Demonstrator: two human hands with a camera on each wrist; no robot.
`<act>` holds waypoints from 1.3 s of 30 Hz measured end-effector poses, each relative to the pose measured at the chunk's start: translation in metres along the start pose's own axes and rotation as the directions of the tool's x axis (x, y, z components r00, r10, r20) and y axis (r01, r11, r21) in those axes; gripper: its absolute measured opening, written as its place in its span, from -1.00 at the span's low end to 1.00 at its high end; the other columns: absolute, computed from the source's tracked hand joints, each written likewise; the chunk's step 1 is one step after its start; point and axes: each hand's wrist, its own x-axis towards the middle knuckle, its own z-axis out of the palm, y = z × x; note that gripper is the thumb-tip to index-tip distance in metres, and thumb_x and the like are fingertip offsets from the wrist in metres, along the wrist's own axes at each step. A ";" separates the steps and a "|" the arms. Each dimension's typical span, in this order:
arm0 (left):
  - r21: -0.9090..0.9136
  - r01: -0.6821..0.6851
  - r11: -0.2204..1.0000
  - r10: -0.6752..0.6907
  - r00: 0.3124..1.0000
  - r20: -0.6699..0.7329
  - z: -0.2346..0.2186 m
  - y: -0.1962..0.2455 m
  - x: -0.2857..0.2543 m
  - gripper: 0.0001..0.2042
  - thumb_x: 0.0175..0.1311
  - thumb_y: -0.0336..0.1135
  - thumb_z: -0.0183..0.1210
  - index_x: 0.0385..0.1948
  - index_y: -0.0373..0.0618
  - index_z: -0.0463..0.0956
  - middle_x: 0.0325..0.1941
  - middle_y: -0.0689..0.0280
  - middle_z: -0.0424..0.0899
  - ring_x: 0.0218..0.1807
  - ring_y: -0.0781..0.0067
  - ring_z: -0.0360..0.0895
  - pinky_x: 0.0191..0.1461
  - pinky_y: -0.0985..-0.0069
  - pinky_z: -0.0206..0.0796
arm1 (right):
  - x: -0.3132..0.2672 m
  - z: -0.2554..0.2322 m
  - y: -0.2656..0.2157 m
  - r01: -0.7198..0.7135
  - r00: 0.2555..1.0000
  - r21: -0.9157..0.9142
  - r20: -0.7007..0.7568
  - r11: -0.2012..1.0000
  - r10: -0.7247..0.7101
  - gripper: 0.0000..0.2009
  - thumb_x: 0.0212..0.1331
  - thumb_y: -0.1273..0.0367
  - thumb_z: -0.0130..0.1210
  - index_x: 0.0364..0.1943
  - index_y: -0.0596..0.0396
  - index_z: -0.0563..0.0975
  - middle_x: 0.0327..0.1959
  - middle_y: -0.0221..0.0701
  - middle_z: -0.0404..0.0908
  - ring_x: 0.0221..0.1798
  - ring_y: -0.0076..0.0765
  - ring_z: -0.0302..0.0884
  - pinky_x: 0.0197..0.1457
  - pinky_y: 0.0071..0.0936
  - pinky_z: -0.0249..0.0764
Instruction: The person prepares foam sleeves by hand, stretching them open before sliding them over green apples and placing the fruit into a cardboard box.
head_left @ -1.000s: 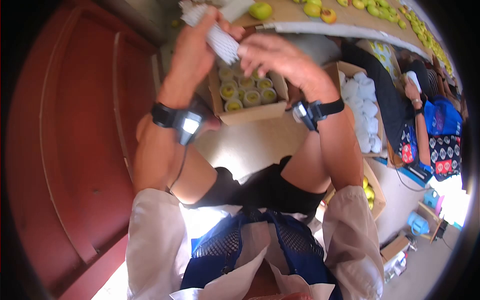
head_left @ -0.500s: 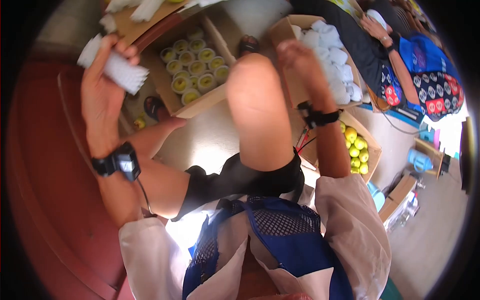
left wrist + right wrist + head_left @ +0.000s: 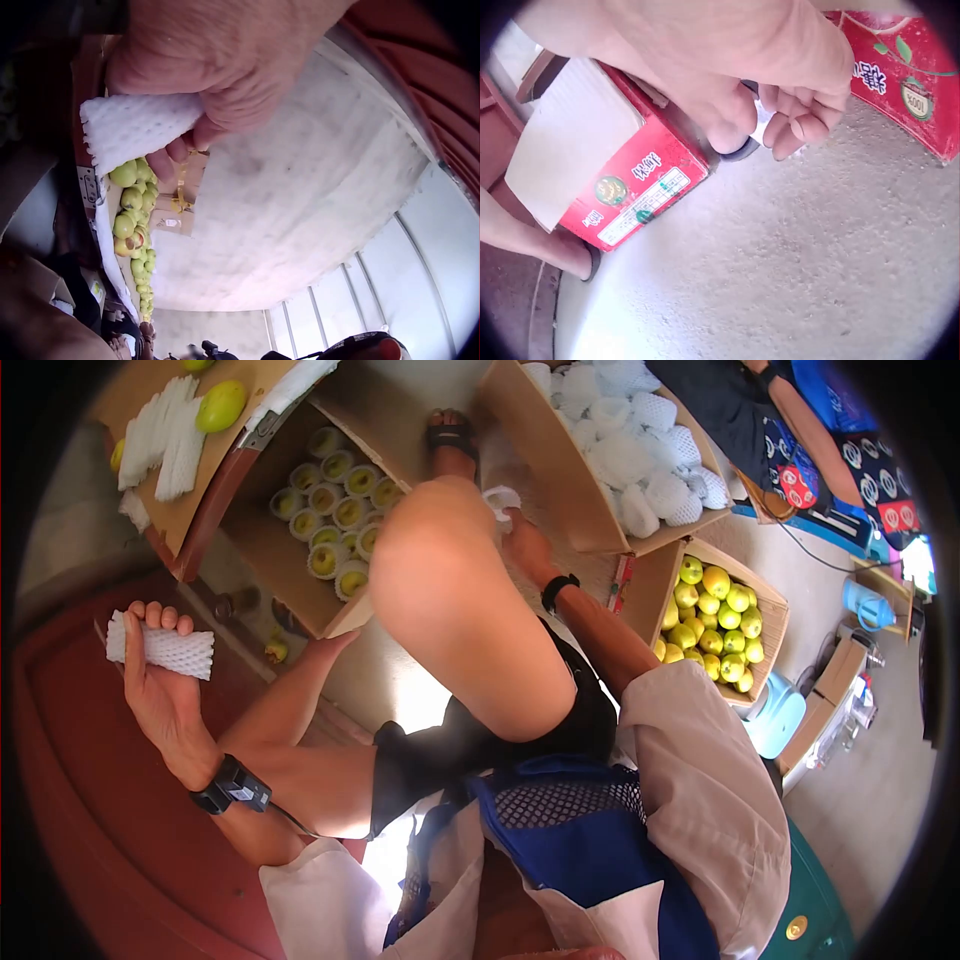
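Observation:
At the left, my left hand (image 3: 168, 705) grips a white foam net sleeve (image 3: 178, 648), raised in front of the red wooden panel. The left wrist view shows the same sleeve (image 3: 139, 126) lying across the palm, its scalloped end sticking out past the hand. Low beside the bent knee, my right hand (image 3: 532, 548) pinches a small white piece of foam net (image 3: 500, 497). Seen from the right wrist, the fingers are curled and only a bit of the white piece (image 3: 763, 122) shows between them.
An open carton (image 3: 288, 598) holds rows of green apples in foam nets. Another carton (image 3: 548, 440) is heaped with foam nets; a third (image 3: 772, 615) has loose apples. On the table (image 3: 228, 445) lie apples and foam sleeves. A foot in a sandal (image 3: 450, 435) stands between cartons.
The hands have parted: the left moved down and left with the foam sleeve, the right dropped toward the floor and now pinches a white piece. The view turned down and right.

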 end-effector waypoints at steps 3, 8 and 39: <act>-0.009 -0.005 1.000 0.005 1.000 -0.006 0.005 -0.001 0.000 -0.89 0.53 -0.42 0.07 -0.08 -0.20 0.38 -0.19 0.29 0.36 -0.13 0.39 0.32 0.00 0.38 0.25 | 0.042 0.028 0.006 -0.017 0.999 0.051 0.039 0.999 0.015 -0.62 0.20 0.34 0.09 0.13 -0.02 0.54 -0.11 -0.09 0.72 0.00 0.17 0.67 0.06 0.01 0.54; -0.021 -0.019 1.000 0.018 0.999 -0.027 0.014 -0.001 0.000 -0.87 0.52 -0.43 0.07 -0.04 -0.23 0.37 -0.24 0.31 0.34 -0.17 0.42 0.30 -0.03 0.41 0.24 | 0.052 0.028 0.015 0.152 0.971 0.186 -0.212 0.971 -0.112 -0.67 0.19 0.31 0.18 0.04 0.04 0.63 -0.28 -0.14 0.73 -0.17 0.11 0.69 -0.06 -0.05 0.56; 0.245 -0.320 0.915 0.304 0.947 0.101 0.058 0.016 -0.044 -0.80 0.39 -0.30 0.23 -0.17 -0.27 0.65 -0.29 0.29 0.70 -0.57 0.70 0.34 -0.41 0.66 0.20 | -0.175 -0.288 -0.315 0.337 0.841 0.655 0.115 0.677 -0.529 -0.77 0.44 0.23 0.13 -0.32 0.08 0.58 -0.63 -0.67 0.34 -0.62 -0.80 0.17 -0.58 -0.72 -0.01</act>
